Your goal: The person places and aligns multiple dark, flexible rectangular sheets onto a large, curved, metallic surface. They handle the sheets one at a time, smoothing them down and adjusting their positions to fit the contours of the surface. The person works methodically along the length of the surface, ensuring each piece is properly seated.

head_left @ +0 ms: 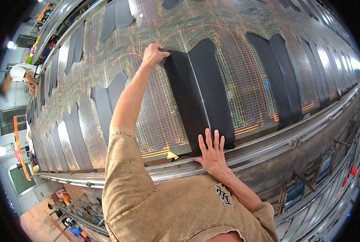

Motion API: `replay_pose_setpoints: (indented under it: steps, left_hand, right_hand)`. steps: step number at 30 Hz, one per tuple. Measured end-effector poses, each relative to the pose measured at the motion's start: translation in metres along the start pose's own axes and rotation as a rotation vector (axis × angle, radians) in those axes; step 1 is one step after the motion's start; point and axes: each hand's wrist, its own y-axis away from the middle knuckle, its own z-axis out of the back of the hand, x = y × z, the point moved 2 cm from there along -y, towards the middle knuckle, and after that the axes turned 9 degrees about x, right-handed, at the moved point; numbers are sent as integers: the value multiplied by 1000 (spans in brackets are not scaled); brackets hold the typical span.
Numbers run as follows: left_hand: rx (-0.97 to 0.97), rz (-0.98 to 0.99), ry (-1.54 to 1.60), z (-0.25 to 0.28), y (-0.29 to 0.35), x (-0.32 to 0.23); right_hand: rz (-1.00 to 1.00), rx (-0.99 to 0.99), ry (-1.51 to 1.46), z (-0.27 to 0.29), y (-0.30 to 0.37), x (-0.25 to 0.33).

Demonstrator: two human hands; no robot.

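Observation:
In front of me, two long black fabric panels lie side by side on a table printed with coloured lines, a thin light strip between them. My left hand [155, 55] reaches across and pinches the far left corner of the left black fabric panel [184, 97]. Fingers spread, my right hand [213, 153] rests flat at the near end of the pair, its fingertips beside the strip and partly over the right black fabric panel [212, 92]. A yellow triangle mark [172, 155] shows on the table left of the panels' near end.
More dark panel pairs [275, 76] lie in rows along the long table [155, 109]. A metal rail [260, 153] runs along its near edge. Another person [23, 74] leans over the table at the far left. Racks [305, 189] stand at the lower right.

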Motion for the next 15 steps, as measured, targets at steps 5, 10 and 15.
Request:
replay_pose_setpoints:
  steps: [5, 10, 15]
  left_hand:
    - [-73, -154, 123, 3, 23, -4]
    - [-181, -269, 210, 7, 52, -12]
    - [-206, -182, 214, 4, 44, 6]
  right_hand:
    - [15, -25, -13, -1, 1, 0]
    - [9, -32, -30, 3, -1, 0]
    - [24, -9, -54, 7, 0, 0]
